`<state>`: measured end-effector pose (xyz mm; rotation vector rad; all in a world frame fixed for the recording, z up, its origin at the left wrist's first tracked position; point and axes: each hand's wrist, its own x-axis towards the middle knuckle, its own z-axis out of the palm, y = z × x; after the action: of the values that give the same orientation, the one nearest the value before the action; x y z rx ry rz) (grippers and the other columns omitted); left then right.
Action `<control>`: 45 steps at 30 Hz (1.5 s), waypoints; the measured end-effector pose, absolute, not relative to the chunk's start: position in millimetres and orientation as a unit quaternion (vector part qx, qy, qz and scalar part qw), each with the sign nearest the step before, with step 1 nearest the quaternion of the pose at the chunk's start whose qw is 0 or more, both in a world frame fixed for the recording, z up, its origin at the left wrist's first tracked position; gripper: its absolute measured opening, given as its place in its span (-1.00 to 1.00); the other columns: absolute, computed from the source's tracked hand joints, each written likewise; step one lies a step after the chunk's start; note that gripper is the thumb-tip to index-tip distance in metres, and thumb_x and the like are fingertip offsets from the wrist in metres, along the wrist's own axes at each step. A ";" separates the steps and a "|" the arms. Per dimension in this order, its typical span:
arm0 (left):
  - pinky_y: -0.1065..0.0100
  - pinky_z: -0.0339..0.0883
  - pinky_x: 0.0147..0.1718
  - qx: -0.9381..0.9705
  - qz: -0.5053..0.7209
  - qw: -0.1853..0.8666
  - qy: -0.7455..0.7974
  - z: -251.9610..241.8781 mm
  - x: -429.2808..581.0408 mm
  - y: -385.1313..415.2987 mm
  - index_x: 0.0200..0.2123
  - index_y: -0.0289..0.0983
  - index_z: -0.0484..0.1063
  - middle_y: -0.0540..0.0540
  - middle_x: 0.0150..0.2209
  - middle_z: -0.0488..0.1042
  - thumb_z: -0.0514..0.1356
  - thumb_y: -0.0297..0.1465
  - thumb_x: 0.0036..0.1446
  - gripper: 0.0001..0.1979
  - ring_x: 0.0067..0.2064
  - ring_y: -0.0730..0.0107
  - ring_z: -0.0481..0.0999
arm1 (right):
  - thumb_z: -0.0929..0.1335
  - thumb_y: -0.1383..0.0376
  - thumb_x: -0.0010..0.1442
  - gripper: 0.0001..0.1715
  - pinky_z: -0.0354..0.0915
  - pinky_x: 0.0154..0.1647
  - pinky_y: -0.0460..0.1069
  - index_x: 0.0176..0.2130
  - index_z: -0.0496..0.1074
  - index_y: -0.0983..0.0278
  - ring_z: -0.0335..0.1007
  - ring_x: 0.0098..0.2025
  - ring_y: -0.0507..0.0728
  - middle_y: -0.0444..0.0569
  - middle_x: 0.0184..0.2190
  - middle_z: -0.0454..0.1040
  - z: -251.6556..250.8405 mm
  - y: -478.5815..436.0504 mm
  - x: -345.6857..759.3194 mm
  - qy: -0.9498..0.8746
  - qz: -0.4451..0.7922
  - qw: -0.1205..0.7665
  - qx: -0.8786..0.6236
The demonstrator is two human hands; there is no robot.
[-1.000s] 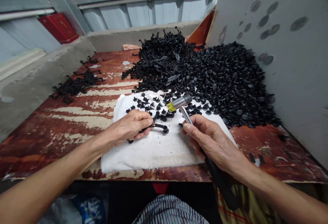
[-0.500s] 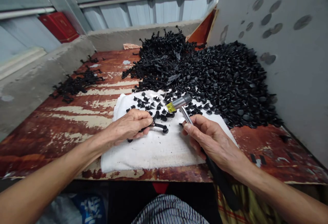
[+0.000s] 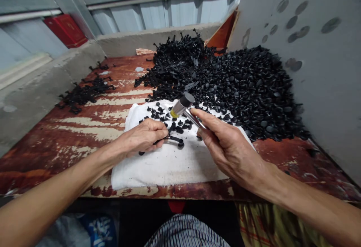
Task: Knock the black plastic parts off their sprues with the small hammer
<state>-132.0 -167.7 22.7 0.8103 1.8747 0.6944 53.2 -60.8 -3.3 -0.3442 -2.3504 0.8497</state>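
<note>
My left hand (image 3: pixel 148 134) is closed on a black branched plastic piece (image 3: pixel 176 140) whose arms end in round knobs, just over the white cloth (image 3: pixel 158 171). Wrapped round the shaft of a small mallet (image 3: pixel 193 118) is my right hand (image 3: pixel 225 137), index finger stretched along the metal. The mallet's head has a dark face on top and a yellow face tilted down to the left, above the cloth. Several small black disc-headed studs (image 3: pixel 155 114) lie on the cloth behind both hands. Most of the mallet's handle is hidden by my right hand and forearm.
A big heap of black studs (image 3: pixel 254 89) fills the right back, against a grey panel (image 3: pixel 310 51). Beside it rises a pile of branched black pieces (image 3: pixel 180 58). A smaller cluster (image 3: pixel 84 92) lies at the left of the worn red-brown table (image 3: pixel 70 137). A concrete ledge (image 3: pixel 124 43) runs behind.
My right hand has turned and lifted the mallet, its head moving left and up, with the index finger now along the shaft. My left hand has hardly moved.
</note>
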 end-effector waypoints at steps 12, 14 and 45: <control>0.53 -0.19 -0.78 0.339 0.299 0.484 0.749 15.1 -135.9 -169.6 -0.64 -0.27 0.26 0.09 -0.74 0.19 0.11 -0.42 0.12 -0.72 -0.76 0.66 0.04 | 0.18 0.52 0.16 -0.30 0.39 -0.39 0.03 0.27 0.24 0.34 0.36 -0.41 0.13 0.06 -0.34 0.46 -5.0 -54.1 45.7 -0.945 0.207 0.234 -0.097; 0.52 -0.20 -0.78 0.347 0.294 0.478 0.751 13.9 -136.3 -169.6 -0.65 -0.27 0.26 0.09 -0.76 0.17 0.12 -0.41 0.12 -0.70 -0.76 0.65 0.04 | 0.19 0.52 0.15 -0.34 0.40 -0.39 0.05 0.23 0.31 0.35 0.37 -0.44 0.13 0.06 -0.36 0.49 -2.8 -52.7 44.7 -0.956 0.207 0.189 -0.091; 0.56 -0.05 -0.76 0.314 0.398 0.560 0.655 15.5 -148.4 -195.9 -0.51 -0.32 0.31 0.03 -0.60 0.36 0.30 -0.14 -0.02 -0.63 -0.70 0.68 0.16 | 0.20 0.33 0.26 -0.49 0.27 -0.43 -0.03 0.17 0.34 0.33 0.24 -0.48 0.06 -0.12 -0.49 0.34 4.4 -67.5 62.2 -0.838 0.434 0.269 -0.193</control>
<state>-148.4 -195.9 15.5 0.7405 1.5438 0.9382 62.2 -67.5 4.4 -0.5192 -2.2599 1.1713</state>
